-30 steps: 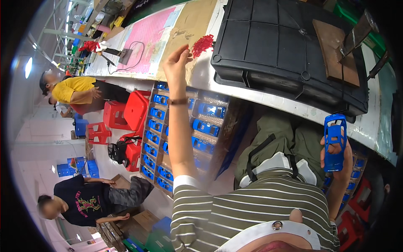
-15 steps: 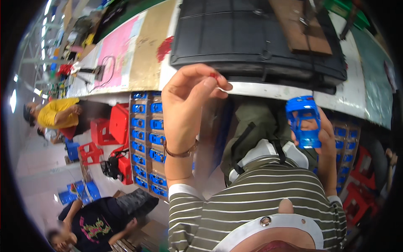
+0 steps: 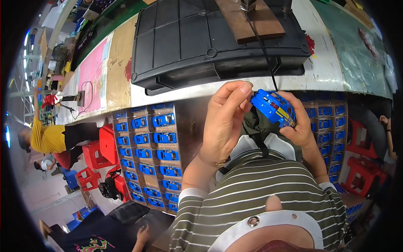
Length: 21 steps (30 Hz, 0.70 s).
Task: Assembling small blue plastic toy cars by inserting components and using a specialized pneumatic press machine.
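My right hand (image 3: 299, 122) is wrapped round a blue toy car body (image 3: 273, 108), with its decorated side turned up and yellow and red markings along it. Thumb and forefinger of my left hand (image 3: 224, 119) are pinched together at the car's left end, touching it or very close. The small red part seen in that pinch half a second ago is hidden by the fingertips now. Both hands are in front of the table edge, above my lap.
A big black plastic crate (image 3: 176, 46) lies upside down on the white table (image 3: 184, 93), with a brown board (image 3: 252, 21) and a metal fixture on top. Trays of blue car bodies (image 3: 168, 155) flank me. Red stools (image 3: 93, 154) and other people are at left and right.
My left hand has moved right and my right hand left, bringing the pinch to the car. The car body has turned from its open underside to its decorated side. My view has shifted right.
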Motion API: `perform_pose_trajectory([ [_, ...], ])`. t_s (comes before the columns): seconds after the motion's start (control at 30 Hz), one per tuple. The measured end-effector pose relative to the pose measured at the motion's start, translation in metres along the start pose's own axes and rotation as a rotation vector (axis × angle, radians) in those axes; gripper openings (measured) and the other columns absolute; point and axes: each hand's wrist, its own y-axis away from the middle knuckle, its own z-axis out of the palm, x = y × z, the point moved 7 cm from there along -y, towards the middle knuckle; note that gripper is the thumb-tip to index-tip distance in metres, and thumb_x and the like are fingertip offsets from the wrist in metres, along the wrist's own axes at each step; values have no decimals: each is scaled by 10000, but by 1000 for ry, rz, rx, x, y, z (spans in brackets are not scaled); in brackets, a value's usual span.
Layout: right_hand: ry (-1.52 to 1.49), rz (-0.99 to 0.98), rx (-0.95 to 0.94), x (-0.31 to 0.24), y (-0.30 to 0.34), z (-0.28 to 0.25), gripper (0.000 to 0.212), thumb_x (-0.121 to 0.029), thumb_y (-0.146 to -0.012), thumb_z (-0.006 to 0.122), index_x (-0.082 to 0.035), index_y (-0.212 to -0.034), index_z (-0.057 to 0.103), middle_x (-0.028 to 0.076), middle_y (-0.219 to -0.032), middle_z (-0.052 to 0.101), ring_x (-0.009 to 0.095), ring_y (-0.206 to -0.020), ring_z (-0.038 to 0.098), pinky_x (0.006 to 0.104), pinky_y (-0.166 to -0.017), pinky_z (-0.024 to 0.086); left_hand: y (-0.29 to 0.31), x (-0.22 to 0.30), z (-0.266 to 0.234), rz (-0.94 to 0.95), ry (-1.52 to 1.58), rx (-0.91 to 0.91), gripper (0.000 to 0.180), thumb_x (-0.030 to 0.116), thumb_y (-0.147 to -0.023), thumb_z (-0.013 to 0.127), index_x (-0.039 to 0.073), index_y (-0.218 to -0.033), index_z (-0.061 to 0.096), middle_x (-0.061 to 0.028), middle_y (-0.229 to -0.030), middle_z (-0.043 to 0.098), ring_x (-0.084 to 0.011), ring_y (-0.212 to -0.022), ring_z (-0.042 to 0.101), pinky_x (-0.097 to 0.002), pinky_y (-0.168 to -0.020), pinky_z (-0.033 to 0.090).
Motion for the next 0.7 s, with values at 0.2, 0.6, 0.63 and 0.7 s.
perform_pose_trajectory([
  [0.2,227,-204,36,-3,1,-8,656,-201,-718,697,21,-1267,415,218,-1211,512,317,-1092,532,361,-943,397,3,-28,9,-206,77,92,105,182,-849,638,108,-924,631,36,-841,596,-52,-772,499,-219,-700,380],
  [0.6,419,-314,148,-11,7,-16,619,-283,-731,719,-6,-1221,462,222,-1160,538,348,-1027,558,383,-872,446,4,-39,23,-252,167,131,162,192,-825,657,113,-949,589,7,-920,598,-114,-871,563,-295,-835,417],
  [0.63,451,-326,150,-12,7,-16,617,-287,-729,722,-7,-1216,465,222,-1156,539,352,-1023,558,386,-867,447,4,-40,25,-264,198,134,161,185,-822,661,114,-947,589,5,-922,600,-116,-870,566,-294,-833,421],
  [0.7,488,-338,158,-14,7,-18,613,-294,-727,724,-11,-1209,472,222,-1149,541,359,-1014,558,393,-856,451,2,-38,26,-260,188,113,162,176,-817,666,113,-944,589,0,-927,602,-119,-867,571,-294,-829,427],
])
